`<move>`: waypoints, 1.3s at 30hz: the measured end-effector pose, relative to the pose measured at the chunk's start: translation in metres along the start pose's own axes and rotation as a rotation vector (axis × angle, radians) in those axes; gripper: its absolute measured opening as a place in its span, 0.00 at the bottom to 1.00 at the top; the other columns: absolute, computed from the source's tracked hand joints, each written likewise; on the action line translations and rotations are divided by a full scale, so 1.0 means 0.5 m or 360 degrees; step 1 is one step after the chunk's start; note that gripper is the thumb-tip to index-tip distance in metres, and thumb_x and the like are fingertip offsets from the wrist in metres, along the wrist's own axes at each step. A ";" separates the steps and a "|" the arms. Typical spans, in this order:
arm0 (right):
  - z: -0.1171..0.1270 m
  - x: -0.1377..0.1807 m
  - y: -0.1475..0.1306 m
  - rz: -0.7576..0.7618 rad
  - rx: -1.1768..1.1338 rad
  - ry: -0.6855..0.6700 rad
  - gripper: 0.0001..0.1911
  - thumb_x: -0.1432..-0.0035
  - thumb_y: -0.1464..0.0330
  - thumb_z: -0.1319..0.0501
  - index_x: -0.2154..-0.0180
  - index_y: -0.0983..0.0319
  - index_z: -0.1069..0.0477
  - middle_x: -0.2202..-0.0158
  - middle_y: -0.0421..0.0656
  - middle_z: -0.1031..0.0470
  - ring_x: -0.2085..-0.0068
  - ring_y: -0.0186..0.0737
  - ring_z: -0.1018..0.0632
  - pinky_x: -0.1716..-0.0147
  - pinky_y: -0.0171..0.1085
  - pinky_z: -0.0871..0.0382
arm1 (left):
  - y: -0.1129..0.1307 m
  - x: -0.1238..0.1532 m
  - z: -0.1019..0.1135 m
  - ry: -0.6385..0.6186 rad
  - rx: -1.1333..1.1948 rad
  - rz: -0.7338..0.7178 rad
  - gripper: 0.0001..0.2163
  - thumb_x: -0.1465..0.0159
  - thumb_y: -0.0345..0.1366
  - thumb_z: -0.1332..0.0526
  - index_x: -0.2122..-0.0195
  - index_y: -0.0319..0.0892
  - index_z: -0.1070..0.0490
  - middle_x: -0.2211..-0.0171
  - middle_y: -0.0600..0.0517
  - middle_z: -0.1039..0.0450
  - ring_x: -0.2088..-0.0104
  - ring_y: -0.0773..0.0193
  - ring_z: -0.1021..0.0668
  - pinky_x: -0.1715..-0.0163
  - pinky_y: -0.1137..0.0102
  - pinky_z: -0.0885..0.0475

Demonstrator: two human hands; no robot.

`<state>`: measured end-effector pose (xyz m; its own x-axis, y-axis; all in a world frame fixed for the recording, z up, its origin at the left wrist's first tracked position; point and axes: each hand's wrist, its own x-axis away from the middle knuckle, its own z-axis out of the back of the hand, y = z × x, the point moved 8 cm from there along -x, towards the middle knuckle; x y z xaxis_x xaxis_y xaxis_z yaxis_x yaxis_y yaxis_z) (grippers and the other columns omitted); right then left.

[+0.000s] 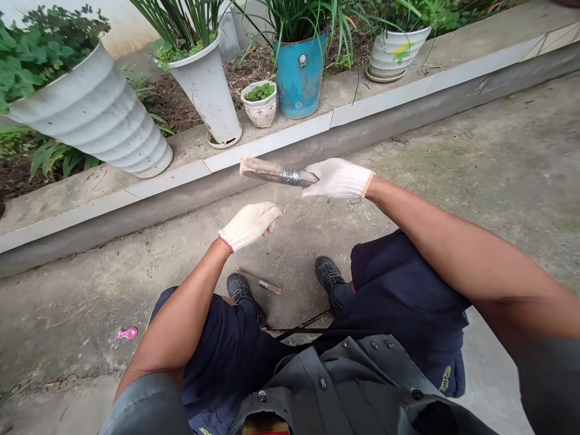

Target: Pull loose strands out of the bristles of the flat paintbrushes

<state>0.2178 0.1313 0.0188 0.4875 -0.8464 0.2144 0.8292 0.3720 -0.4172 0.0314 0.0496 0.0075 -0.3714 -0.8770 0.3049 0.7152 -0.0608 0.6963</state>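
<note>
My right hand (338, 178), in a white knit glove, is closed round one end of a wooden stick (263, 170). Silvery wire (290, 177) is wound in a band about the stick near my fingers. The stick is held up in the air, its bare end pointing left. Lower and to the left, my gloved left hand (251, 225) is closed in a pinch on a thin wire strand (275, 196) that rises toward the stick. Another wooden stick (259, 281), also with a wire band, lies on the ground between my shoes.
A tiled ledge (267, 144) crosses in front of me. On it stand a ribbed white planter (97, 112), a tall white pot (208, 90), a small patterned pot (261, 112), a blue bucket (299, 75) and a low white pot (396, 54). A pink object (127, 333) lies on the concrete at left.
</note>
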 end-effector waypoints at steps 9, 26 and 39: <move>-0.012 -0.012 0.052 -0.0369 0.0497 0.0004 0.13 0.40 0.63 0.37 0.55 0.58 0.21 0.62 0.51 0.21 0.61 0.51 0.22 0.62 0.43 0.35 | -0.001 0.002 -0.011 -0.0052 -0.0397 -0.0105 0.17 0.27 0.45 0.49 0.64 0.43 0.25 0.75 0.55 0.25 0.74 0.63 0.24 0.70 0.71 0.33; -0.067 0.027 -0.042 0.0295 0.0264 -0.0405 0.13 0.44 0.58 0.36 0.61 0.59 0.23 0.71 0.38 0.25 0.69 0.36 0.29 0.69 0.35 0.43 | -0.049 -0.017 0.049 0.0044 -0.0142 -0.0171 0.13 0.31 0.44 0.42 0.64 0.41 0.24 0.70 0.51 0.23 0.72 0.64 0.24 0.72 0.72 0.33; -0.011 -0.002 -0.035 -0.0084 0.0291 0.0056 0.17 0.40 0.57 0.40 0.53 0.56 0.22 0.62 0.45 0.19 0.65 0.43 0.23 0.68 0.38 0.40 | -0.023 -0.014 0.020 0.0040 -0.0090 -0.0017 0.15 0.27 0.44 0.48 0.62 0.42 0.26 0.65 0.49 0.19 0.68 0.62 0.18 0.62 0.69 0.26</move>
<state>0.2012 0.1237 0.0209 0.4349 -0.8781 0.1994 0.8908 0.3871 -0.2379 0.0201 0.0612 0.0039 -0.3648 -0.8877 0.2808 0.7440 -0.0966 0.6612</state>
